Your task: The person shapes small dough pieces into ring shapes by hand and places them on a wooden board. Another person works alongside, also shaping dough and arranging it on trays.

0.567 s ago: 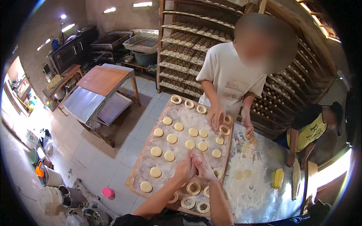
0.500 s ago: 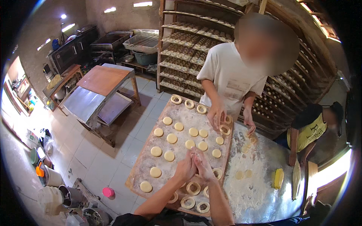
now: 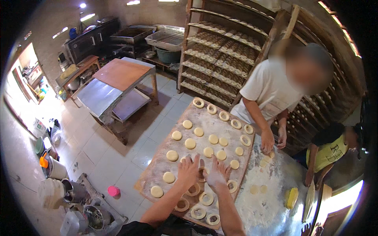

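Over the floured wooden board, my left hand and my right hand lie side by side with fingers stretched out. Between my thumbs sits a dough ring, partly covered; whether my fingertips press it I cannot tell. A flat dough round peeks out beside my left fingers. Beyond my fingers are more pale rounds, spread across the board's middle. Several dough rings are near my wrists, and others line the far edge.
A floured metal table adjoins the board on the right, holding dough pieces and a yellow block. A co-worker in white reaches over it; another person is further right. Racks of dough trays stand behind.
My hands, palms together before, have parted and spread over the board, with a dough ring now between them. The co-worker's hand has moved from the board's edge to the metal table. The view has shifted.
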`<state>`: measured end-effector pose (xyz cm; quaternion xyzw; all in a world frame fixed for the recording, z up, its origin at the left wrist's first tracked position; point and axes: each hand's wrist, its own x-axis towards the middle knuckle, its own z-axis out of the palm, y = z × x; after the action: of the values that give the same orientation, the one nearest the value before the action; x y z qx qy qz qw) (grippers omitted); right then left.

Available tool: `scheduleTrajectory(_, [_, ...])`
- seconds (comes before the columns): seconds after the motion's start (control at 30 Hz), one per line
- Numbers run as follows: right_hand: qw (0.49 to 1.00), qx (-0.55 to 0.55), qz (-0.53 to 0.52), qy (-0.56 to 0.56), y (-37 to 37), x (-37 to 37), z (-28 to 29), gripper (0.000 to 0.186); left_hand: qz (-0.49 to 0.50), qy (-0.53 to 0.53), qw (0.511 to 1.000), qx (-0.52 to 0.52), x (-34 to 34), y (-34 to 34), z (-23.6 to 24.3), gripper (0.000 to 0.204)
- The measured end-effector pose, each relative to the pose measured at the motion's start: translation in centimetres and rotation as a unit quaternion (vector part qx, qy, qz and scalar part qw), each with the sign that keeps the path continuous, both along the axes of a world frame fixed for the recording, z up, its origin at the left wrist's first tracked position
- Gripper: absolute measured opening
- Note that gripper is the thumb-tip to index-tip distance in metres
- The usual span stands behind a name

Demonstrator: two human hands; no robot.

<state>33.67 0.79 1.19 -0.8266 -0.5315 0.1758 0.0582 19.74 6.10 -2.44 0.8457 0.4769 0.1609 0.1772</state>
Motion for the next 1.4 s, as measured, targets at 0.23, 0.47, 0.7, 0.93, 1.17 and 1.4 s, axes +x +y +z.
scheduleTrajectory(0.23, [0.994, 0.048, 0.029, 0.095, 3.5, -2.2, 0.0, 0.057, 0.129, 0.061, 0.989, 0.049, -4.8, 3.4, -1.2, 0.071])
scheduleTrajectory(0.47, [0.977, 0.088, 0.173, 0.088, 5.7, -7.2, -4.4, 0.038, 0.107, 0.071, 0.991, 0.025, -6.8, 5.8, -0.1, 0.033])
scheduleTrajectory(0.7, [0.92, 0.214, -0.108, 0.31, -13.4, 7.8, -3.0, 0.035, -0.054, -0.194, 0.971, -0.13, 3.3, -3.5, 2.9, 0.028])
scheduleTrajectory(0.93, [0.95, 0.09, -0.284, 0.093, -30.9, 22.3, -3.6, 0.028, -0.372, -0.122, 0.91, -0.136, 21.1, -19.3, -1.9, 0.038])
scheduleTrajectory(1.17, [0.977, 0.07, -0.192, 0.061, -32.7, 25.1, -5.4, 0.035, -0.247, -0.099, 0.953, -0.144, 24.4, -24.7, -2.3, 0.031])
scheduleTrajectory(1.4, [0.825, 0.228, -0.181, 0.484, -32.0, 24.7, -1.5, 0.032, -0.182, -0.243, 0.85, -0.429, 23.5, -24.4, 2.5, 0.03])
